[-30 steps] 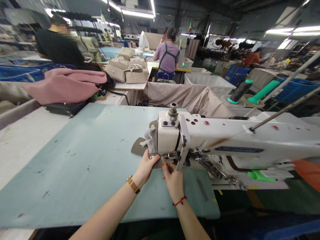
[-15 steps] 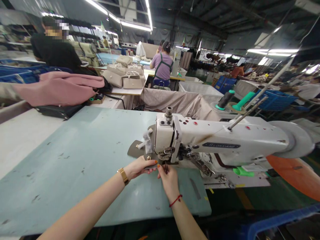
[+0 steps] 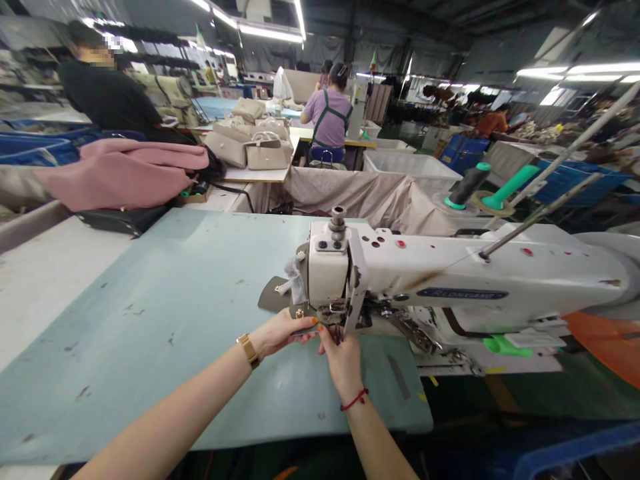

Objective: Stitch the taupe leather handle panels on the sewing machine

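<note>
A flat grey-brown leather-like piece [image 3: 273, 295] with small gold-coloured metal fittings lies beside the head of a white sewing machine [image 3: 395, 257]. Crumpled translucent wrapping [image 3: 295, 280] covers part of it. My left hand [image 3: 285, 331] pinches the near edge of this piece, thumb on top. Close by, right under the needle area, my right hand [image 3: 343, 357] is closed, its thumb tip at the edge of the piece. Dark metal shows at its fingers; whether that is a small tool or part of the machine I cannot make out.
A pale green work surface [image 3: 200, 360] spreads to the left. Pink material [image 3: 135, 167] lies on a black item at the back left. Beige bags [image 3: 267, 152] stand on a farther table. Thread cones [image 3: 467, 187] rise behind the machine. Two co-workers sit beyond.
The view has shifted slightly, and the machine looks larger at the right. Both hands stay together at the needle area, the right thumb now nearer the edge of the piece.
</note>
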